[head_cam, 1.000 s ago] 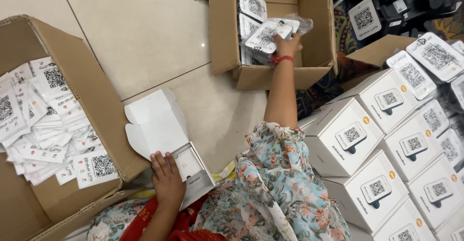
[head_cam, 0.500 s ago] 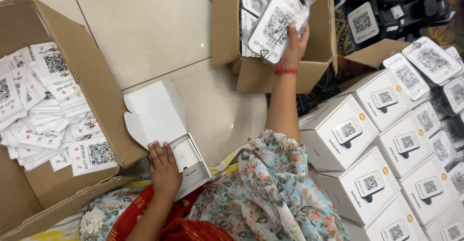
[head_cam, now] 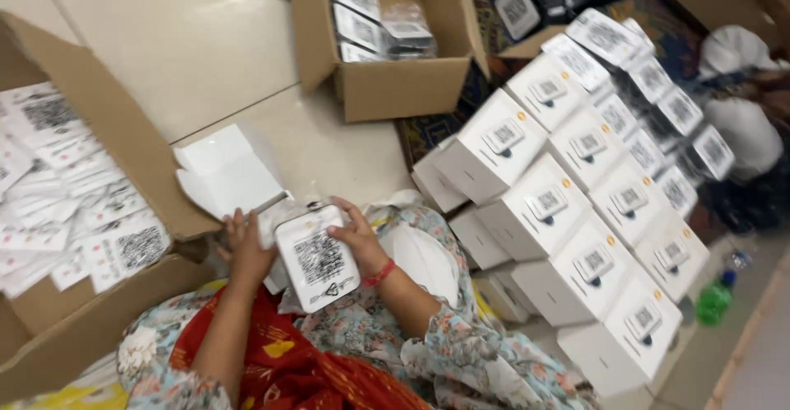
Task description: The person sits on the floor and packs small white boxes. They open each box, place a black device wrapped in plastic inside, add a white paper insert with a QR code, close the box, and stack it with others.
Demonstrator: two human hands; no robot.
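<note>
Our right hand (head_cam: 355, 241) grips the white coded device (head_cam: 317, 258) by its edge, over our lap. Left hand (head_cam: 245, 245) is closed on the open white box (head_cam: 234, 176) just beside it. Best keep the box steadied, device square to its opening.

white device with black square code (head_cam: 317, 258), white boxes with orange dots (head_cam: 576, 213), brown cartons (head_cam: 395, 85), red bangle (head_cam: 380, 273)
</note>
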